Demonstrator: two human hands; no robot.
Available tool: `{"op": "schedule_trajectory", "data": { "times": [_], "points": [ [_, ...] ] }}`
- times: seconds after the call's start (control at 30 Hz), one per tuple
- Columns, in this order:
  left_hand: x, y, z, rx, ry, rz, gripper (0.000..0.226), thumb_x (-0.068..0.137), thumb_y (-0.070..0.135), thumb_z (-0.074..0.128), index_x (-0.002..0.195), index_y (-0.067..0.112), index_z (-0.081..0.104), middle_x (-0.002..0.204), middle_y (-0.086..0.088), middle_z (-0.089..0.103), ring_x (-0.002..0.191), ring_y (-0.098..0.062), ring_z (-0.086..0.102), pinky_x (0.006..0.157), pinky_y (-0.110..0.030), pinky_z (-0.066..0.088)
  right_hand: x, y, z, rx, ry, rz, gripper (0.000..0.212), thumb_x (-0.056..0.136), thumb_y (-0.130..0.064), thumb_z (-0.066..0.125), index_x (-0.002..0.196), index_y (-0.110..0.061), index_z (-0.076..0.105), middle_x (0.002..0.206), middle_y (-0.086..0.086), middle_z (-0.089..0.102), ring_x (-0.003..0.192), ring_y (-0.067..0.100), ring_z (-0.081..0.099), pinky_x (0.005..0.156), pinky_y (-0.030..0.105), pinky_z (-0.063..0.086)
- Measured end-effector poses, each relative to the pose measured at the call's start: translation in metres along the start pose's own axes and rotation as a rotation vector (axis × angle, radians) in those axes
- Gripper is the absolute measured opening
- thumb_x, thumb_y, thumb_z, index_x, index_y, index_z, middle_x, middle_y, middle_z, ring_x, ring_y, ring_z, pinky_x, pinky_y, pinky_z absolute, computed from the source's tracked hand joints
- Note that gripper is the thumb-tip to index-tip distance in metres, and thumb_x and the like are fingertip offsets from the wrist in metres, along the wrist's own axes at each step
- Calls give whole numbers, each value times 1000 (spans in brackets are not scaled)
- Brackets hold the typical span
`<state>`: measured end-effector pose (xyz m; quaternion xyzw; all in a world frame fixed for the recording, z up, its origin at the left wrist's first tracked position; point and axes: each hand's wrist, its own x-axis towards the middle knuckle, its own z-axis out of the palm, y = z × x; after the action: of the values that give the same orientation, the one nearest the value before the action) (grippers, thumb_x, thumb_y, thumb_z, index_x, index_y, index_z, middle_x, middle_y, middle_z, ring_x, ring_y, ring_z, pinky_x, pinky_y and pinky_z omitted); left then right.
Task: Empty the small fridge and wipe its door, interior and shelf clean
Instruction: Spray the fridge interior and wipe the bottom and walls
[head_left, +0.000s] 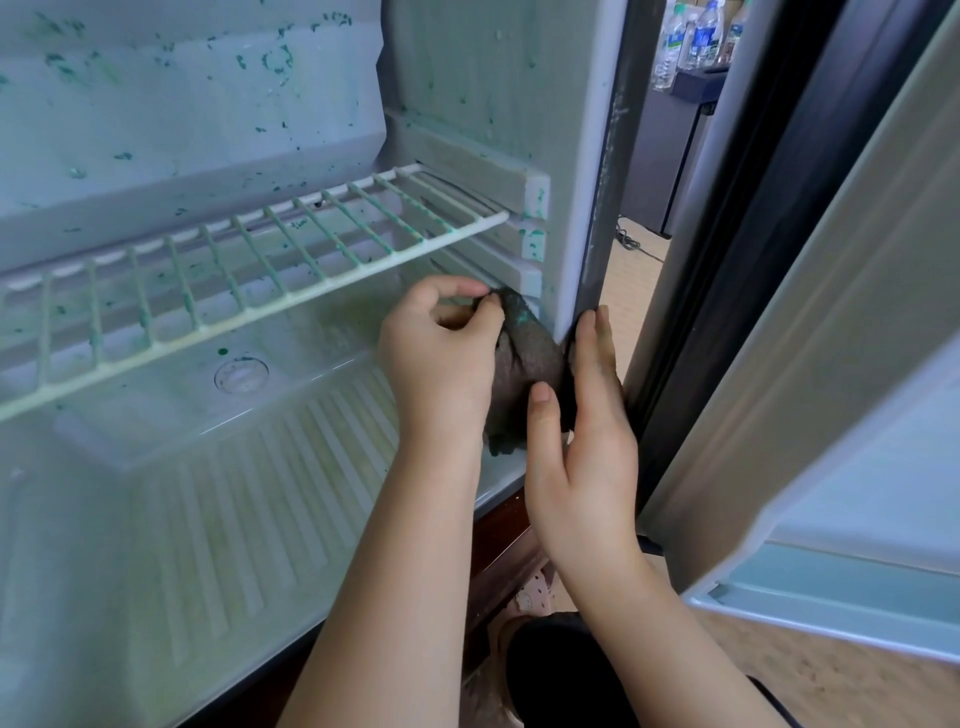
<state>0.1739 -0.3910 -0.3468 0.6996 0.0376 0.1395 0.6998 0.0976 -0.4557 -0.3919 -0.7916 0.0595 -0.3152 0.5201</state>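
Below the wire shelf (249, 270), both hands clench a dark cloth (530, 358): left hand (441, 353) pinching, right hand (582, 431) hiding its right edge.

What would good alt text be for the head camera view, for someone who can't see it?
Two bare hands, left hand and right hand, hold a dark grey cloth against the right inner wall of an open, empty small fridge. Green specks cover the walls and the white wire shelf; the open door stands at right.
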Motion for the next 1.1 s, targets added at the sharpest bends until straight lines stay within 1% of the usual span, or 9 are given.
{"op": "schedule_trajectory", "data": {
  "times": [0.07, 0.17, 0.37, 0.47, 0.53, 0.67, 0.77, 0.87, 1.1],
  "points": [
    [0, -1, 1, 11, -8, 29, 14, 73, 21, 72, 69, 34, 72, 71, 3, 73, 71, -15, 69, 81, -46, 58, 0, 0, 0, -3, -2, -1, 60, 95, -18, 41, 152, -12, 20, 159, -1, 18, 144, -3, 12, 108, 3, 11],
    [-6, 0, -1, 12, -42, 74, 13, 82, 13, 73, 85, 25, 77, 83, 7, 75, 81, -6, 71, 87, -35, 56, 1, 1, 1, -9, 4, -7, 61, 95, -18, 41, 152, -11, 21, 159, 0, 18, 144, -2, 12, 109, 4, 11],
    [-12, 4, -7, -23, -146, -19, 25, 79, 10, 76, 103, 17, 75, 95, 3, 75, 91, -8, 70, 91, -35, 55, 2, 1, 3, -1, 27, -5, 60, 95, -17, 43, 151, -9, 23, 158, 0, 21, 144, -1, 14, 112, 8, 13],
    [-14, 5, -8, 8, -167, 1, 33, 79, 10, 78, 111, 16, 72, 97, 6, 73, 90, -2, 69, 88, -23, 54, 1, 1, 3, 5, 30, -3, 59, 95, -18, 42, 151, -9, 24, 158, -1, 21, 144, -2, 14, 112, 8, 13],
    [-16, 6, -4, 102, -138, 81, 32, 78, 10, 78, 109, 15, 73, 87, 11, 70, 80, 1, 67, 79, -16, 53, 0, 0, 2, 1, 35, -4, 58, 96, -18, 42, 151, -10, 24, 158, -1, 22, 144, -2, 14, 112, 9, 14],
    [-31, 4, 8, 132, -97, 169, 16, 77, 8, 74, 91, 16, 71, 73, 8, 69, 65, -7, 66, 69, -27, 56, 0, -1, 2, 46, 24, 35, 55, 100, -12, 46, 150, -15, 24, 158, -6, 22, 142, -5, 17, 113, 9, 16],
    [-35, 3, 6, 105, -152, 180, 15, 78, 5, 74, 85, 17, 70, 70, 11, 67, 61, 0, 62, 65, -21, 53, -1, -2, 1, 67, 25, 47, 53, 100, -14, 43, 150, -16, 25, 156, -8, 23, 141, -7, 18, 113, 10, 17],
    [-22, 13, -2, 45, -98, 245, 24, 79, 4, 75, 87, 24, 66, 73, 15, 65, 65, 3, 61, 68, -13, 49, 0, -5, 1, 51, 37, 20, 55, 97, -20, 38, 150, -15, 24, 157, -6, 24, 142, -5, 18, 113, 11, 16],
    [-22, 8, 9, -8, 40, 329, 20, 81, 8, 74, 80, 26, 66, 76, 16, 68, 74, -1, 67, 74, -19, 53, -1, -3, 1, 47, 26, 10, 58, 97, -18, 39, 151, -21, 19, 158, -6, 22, 143, -4, 17, 114, 14, 17]
  ]
}}
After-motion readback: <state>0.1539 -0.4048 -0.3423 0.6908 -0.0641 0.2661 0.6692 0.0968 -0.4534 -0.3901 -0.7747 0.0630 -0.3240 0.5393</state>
